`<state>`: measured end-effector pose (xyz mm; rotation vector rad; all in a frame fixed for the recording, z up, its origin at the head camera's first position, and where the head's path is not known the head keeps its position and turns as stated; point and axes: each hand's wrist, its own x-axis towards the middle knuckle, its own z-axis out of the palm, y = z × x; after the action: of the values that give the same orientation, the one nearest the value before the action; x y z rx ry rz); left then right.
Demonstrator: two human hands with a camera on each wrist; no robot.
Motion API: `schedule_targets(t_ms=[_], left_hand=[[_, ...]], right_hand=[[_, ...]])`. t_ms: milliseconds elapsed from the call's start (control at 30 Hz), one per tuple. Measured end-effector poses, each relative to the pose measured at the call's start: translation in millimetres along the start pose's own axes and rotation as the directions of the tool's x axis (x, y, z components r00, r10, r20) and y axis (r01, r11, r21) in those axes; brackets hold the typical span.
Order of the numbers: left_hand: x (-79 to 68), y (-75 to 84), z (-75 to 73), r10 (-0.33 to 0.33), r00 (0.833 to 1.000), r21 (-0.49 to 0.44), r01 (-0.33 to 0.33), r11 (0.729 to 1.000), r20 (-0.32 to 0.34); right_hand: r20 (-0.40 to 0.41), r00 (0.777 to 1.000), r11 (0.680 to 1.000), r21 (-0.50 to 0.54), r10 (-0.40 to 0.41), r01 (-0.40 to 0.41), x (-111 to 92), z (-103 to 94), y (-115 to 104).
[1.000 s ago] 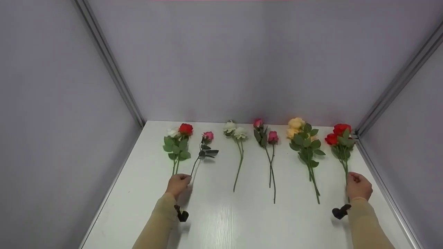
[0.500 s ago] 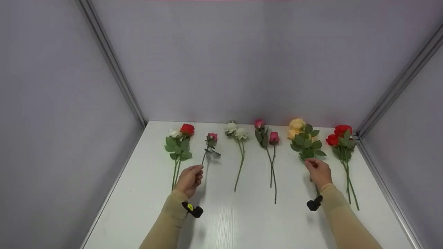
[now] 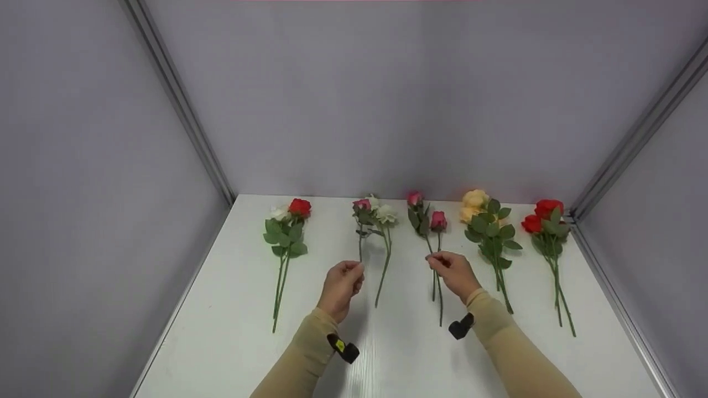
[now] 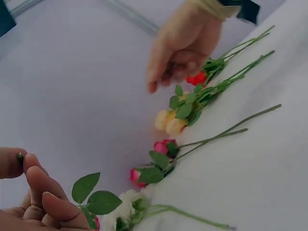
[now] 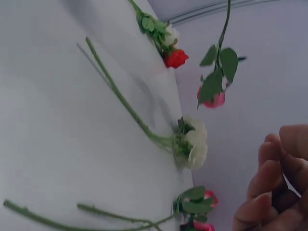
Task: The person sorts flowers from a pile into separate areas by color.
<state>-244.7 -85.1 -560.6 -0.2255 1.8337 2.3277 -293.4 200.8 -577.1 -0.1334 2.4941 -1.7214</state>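
Note:
My left hand (image 3: 340, 287) pinches the stem of a single pink rose (image 3: 362, 205) between thumb and fingers, holding it above the table. In the head view its bloom overlaps the pair of white roses (image 3: 385, 214). The right wrist view shows this raised rose (image 5: 215, 82) apart from the white ones (image 5: 195, 144) lying down. My right hand (image 3: 454, 272) hovers over the stems of two pink roses (image 3: 438, 220), fingers loosely bent and nothing visible between them. From the left wrist view, that right hand (image 4: 185, 45) is in the air, clear of the flowers.
A white and red rose pair (image 3: 299, 208) lies at the left of the white table (image 3: 221, 309). Yellow roses (image 3: 474, 198) and red roses (image 3: 547, 209) lie toward the right. Grey panels (image 3: 354, 99) enclose the back and sides.
My left hand has carried the pink rose rightward, from beside the white and red pair to the white roses. My right hand has moved left, from the red roses past the yellow ones.

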Motion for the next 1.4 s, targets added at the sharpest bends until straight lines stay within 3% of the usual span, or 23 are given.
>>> schedule_targets(t_ms=[167,367,667,1000,1133,1267,1400], left_hand=[[-3.2,-12.9,29.3,0.043,0.998,0.123,-0.05,0.991,0.055],[-5.8,-27.2,56.9,0.052,0.993,0.184,-0.071,0.98,0.105],[-4.9,-38.8,71.0,0.077,0.987,0.237,-0.109,0.965,0.14],[1.6,-49.1,67.0,0.088,0.989,0.356,-0.124,0.926,0.117],[2.4,-50.2,61.0,0.084,0.989,0.37,-0.124,0.921,0.121],[2.1,-50.6,45.1,0.082,0.989,0.372,-0.123,0.92,0.124],[3.3,-49.9,18.9,0.092,0.991,0.386,-0.121,0.915,0.093]], right_hand=[[0.056,0.998,0.999,0.032,0.026,-0.028,-1,24.3,-17],[0.088,0.996,0.999,0.041,0.001,-0.005,-4,40.6,-25],[0.101,0.994,0.994,0.091,0.048,-0.057,-6,44.2,-21],[0.135,0.985,0.988,0.09,0.109,-0.122,-7,47.3,-16],[0.109,0.987,0.989,0.078,0.12,-0.129,-3,45.6,-15],[0.037,0.99,0.988,0.071,0.135,-0.137,3,36.0,-11],[-0.042,0.986,0.984,0.08,0.161,-0.157,11,20.0,-1]])
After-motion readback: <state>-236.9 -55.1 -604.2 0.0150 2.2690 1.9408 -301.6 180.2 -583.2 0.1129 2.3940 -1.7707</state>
